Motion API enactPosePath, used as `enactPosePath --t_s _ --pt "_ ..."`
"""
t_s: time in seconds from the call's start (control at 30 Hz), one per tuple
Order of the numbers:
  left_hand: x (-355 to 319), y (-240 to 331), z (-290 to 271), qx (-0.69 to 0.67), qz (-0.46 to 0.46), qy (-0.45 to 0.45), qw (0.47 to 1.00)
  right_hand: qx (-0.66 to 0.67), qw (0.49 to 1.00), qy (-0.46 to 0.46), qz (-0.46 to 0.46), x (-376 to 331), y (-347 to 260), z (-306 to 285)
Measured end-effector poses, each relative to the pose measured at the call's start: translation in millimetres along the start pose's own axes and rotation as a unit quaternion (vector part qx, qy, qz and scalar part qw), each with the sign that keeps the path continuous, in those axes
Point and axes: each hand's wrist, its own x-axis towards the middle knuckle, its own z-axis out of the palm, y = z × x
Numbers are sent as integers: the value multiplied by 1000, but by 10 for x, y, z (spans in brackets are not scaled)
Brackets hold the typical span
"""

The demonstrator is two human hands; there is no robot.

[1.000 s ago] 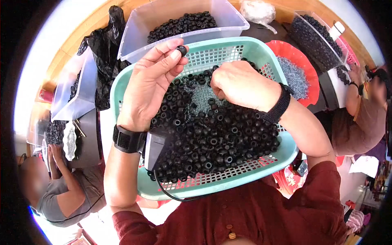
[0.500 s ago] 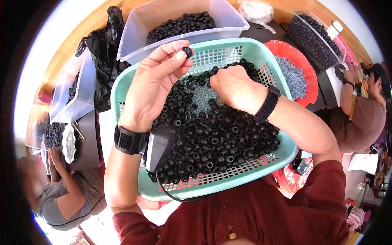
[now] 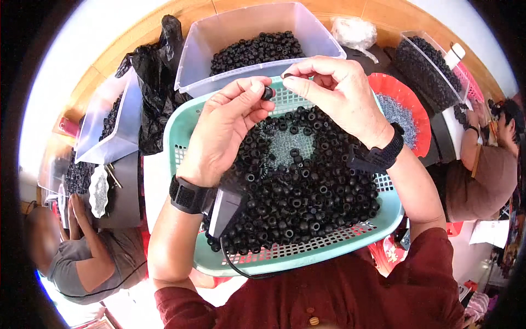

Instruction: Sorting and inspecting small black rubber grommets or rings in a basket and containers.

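My left hand [image 3: 222, 123] is closed in a pinch on a small black rounded piece [image 3: 268, 93], held above the far left side of a turquoise plastic basket [image 3: 307, 263]. To its right, the thumb and forefinger of my right hand [image 3: 348, 96] pinch a small dark piece [image 3: 287, 76], mostly covered by the fingertips. The two held pieces are close together but apart. Many black rounded pieces with holes [image 3: 296, 203] fill the basket, around a patch of small grey bits [image 3: 287, 145].
Beyond the basket stands a clear tub [image 3: 192, 60] of black pieces, with a black plastic bag [image 3: 156, 104] to its left. A red dish [image 3: 419, 107] of grey bits and another clear tub [image 3: 430, 66] are at right. Co-workers sit at left [image 3: 82, 247] and right [image 3: 479, 181].
My right hand has risen out of the pile to beside my left hand, now with a small dark piece in its pinch. My left hand keeps its black piece. The whole view has shifted slightly.
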Motion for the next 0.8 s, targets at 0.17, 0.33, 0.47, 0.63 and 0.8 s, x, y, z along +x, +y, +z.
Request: enactPosePath --t_s 0.17,0.33,0.47,0.63,0.8 --pt "-31 -30 14 -4 -38 -41 998 141 988 -51 34 16 69 54" --pt "-37 -35 22 -29 -50 -48 997 121 991 -63 -9 1 87 88" --pt "-18 -24 12 -17 -41 -57 997 26 994 -29 -101 0 20 89" --pt "-5 -24 -9 -1 -36 -66 997 -50 982 -11 -184 2 -5 69" --pt "-10 -53 45 22 -13 -44 999 12 996 -14 -84 -9 -19 42"
